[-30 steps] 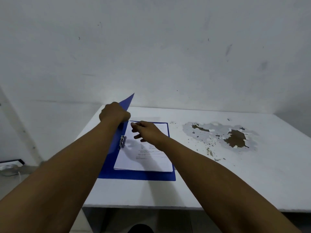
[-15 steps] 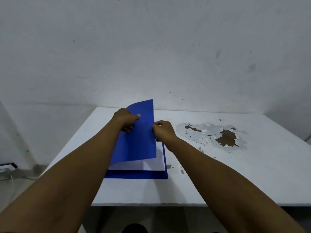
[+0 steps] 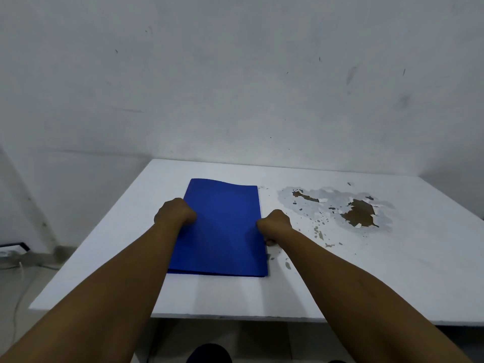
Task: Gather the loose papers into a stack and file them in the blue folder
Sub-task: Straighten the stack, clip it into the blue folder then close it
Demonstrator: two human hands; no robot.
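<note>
The blue folder (image 3: 222, 229) lies closed and flat on the white surface (image 3: 366, 279), its long sides running away from the viewer, left of a patch of peeled paint (image 3: 358, 213). The left hand (image 3: 176, 214) sits at the folder's left edge, about midway along it, fingers curled under into a fist, knuckles against the cover. The right hand (image 3: 275, 224) sits at the folder's right edge, just nearer the viewer, likewise curled, in contact with the edge. Whether either hand pinches the cover or merely presses on it cannot be determined: the fingertips are tucked beneath the knuckles and out of sight. The folder lies directly between the two hands.

No papers are visible; the closed cover conceals the folder's contents. The far left corner of the cover shows a slight wave. Both forearms run off the lower frame edge.
</note>
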